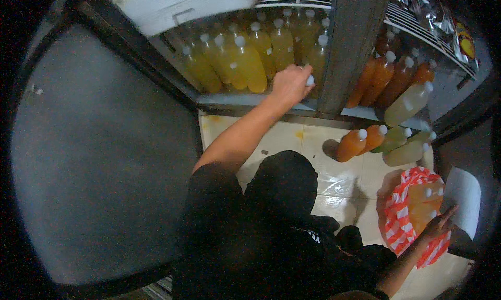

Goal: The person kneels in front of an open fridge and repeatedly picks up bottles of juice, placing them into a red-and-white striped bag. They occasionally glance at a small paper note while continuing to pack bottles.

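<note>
My left hand [291, 84] reaches into the open refrigerator's left side. Its fingers close around the top of a plastic bottle, whose white cap [310, 80] shows beside them; the rest of that bottle is mostly hidden. Rows of white-capped bottles of yellow drink [250, 67] stand to its left, with another yellowish bottle [319, 59] just behind. At the lower right, my right hand [440, 223] holds a white sheet of paper [464, 200]. That hand is over the edge of a red-and-white checked plastic bag [397, 221] containing several orange bottles [420, 210].
Orange bottles [349, 146] and greenish and pale bottles [405, 153] stand on the tiled floor [282, 133]. The right compartment holds orange bottles [381, 78] and a pale one [407, 104] under a wire rack [426, 37] with foil packets. An open door [109, 155] spans the left.
</note>
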Demonstrator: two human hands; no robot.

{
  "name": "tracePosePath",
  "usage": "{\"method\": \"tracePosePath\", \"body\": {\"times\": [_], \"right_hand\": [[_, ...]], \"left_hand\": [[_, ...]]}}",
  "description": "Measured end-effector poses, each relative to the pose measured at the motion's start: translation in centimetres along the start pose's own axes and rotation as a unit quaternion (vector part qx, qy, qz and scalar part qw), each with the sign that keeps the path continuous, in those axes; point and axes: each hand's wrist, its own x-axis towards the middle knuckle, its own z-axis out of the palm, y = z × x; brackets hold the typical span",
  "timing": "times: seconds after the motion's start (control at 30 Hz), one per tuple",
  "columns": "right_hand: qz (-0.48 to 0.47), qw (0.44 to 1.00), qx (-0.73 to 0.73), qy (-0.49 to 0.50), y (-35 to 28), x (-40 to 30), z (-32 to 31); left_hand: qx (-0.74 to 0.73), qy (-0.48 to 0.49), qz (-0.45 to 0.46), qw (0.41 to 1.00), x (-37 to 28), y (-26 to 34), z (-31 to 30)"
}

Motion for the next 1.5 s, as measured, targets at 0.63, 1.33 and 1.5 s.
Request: {"method": "tracePosePath", "body": {"times": [0.63, 1.33, 1.5], "right_hand": [[0.100, 0.981, -0.130, 0.101, -1.9, 2.2, -11.8], [0.336, 0.665, 0.375, 0.551, 6.8, 0.6, -26.6], [0.376, 0.671, 0.379, 0.514, 9.0, -1.5, -25.3]], "left_hand": [[-0.305, 0.003, -0.023, 0.952, 4.2, 4.0, -9.1], [-0.528, -0.177, 0.392, 0.733, 2.4, 59.9, -1.9], [-0.364, -0.180, 0.436, 0.803, 0.2, 66.7, 5.3]]}}
